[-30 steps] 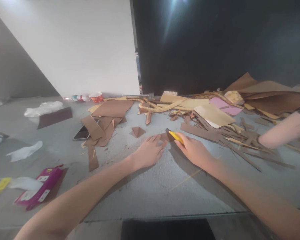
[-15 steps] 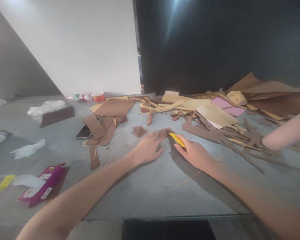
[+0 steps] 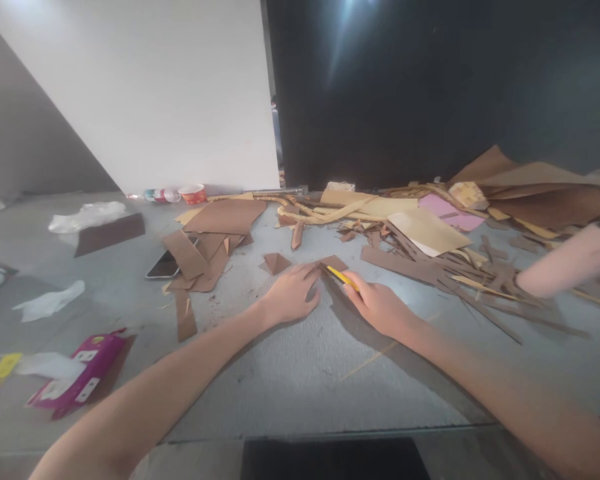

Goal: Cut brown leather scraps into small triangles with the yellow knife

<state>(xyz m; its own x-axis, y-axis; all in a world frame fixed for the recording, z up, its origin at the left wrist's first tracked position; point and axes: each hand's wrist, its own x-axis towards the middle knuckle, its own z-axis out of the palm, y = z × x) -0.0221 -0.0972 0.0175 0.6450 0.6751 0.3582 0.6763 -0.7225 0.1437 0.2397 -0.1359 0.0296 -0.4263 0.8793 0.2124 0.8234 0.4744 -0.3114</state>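
My right hand point(image 3: 380, 303) is closed round a slim yellow tool point(image 3: 343, 276), whose tip points left at a small brown piece point(image 3: 334, 262) on the grey table point(image 3: 290, 380). My left hand point(image 3: 293, 292) lies palm down beside that piece, fingers spread, with the fingertips at its left edge and partly over it. The tool's tip is close to the left fingertips; whether it touches the piece cannot be seen. A small folded brown piece point(image 3: 276, 263) rests just behind my left hand.
Brown sheets point(image 3: 230, 217) partly cover a phone point(image 3: 163, 267) at left. A purple tissue pack point(image 3: 87, 373) sits at front left. Brown strips point(image 3: 405, 265) and scraps spread at right, where another person's arm point(image 3: 570, 260) reaches in. A red cup point(image 3: 193, 194) stands at the back.
The yellow tool in my right hand has moved left, its tip now nearer my left fingertips, and it looks turned edge-on. The whole view has shifted slightly.
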